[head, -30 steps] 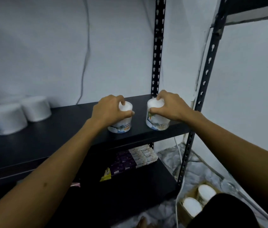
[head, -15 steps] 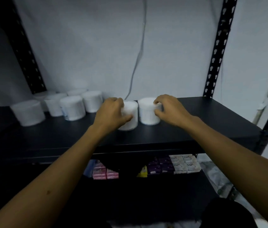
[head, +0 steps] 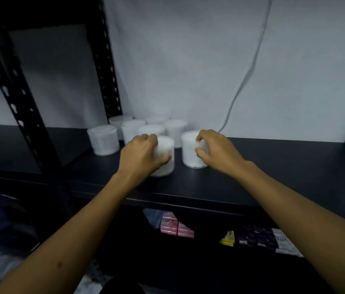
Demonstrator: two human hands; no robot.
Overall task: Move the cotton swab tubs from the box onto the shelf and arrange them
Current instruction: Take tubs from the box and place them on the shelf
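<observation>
Two white cotton swab tubs stand side by side on the black shelf [head: 273,166]. My left hand [head: 141,154] grips the left tub [head: 166,158], fingers curled round its side. My right hand [head: 216,150] grips the right tub [head: 189,148] from its right side. Just behind and to the left, several more white tubs [head: 152,129] stand grouped near the wall, one of them [head: 103,140] set apart at the far left. The box is out of view.
A black perforated upright [head: 19,115] rises at the left, another [head: 108,66] behind the tubs. A pale cable [head: 245,81] hangs down the wall. The lower shelf holds pink [head: 177,227], yellow and purple soap packs [head: 258,237].
Both hands have slid the two tubs leftward along the shelf, from its right end to beside the grouped tubs. The view has swung left with them.
</observation>
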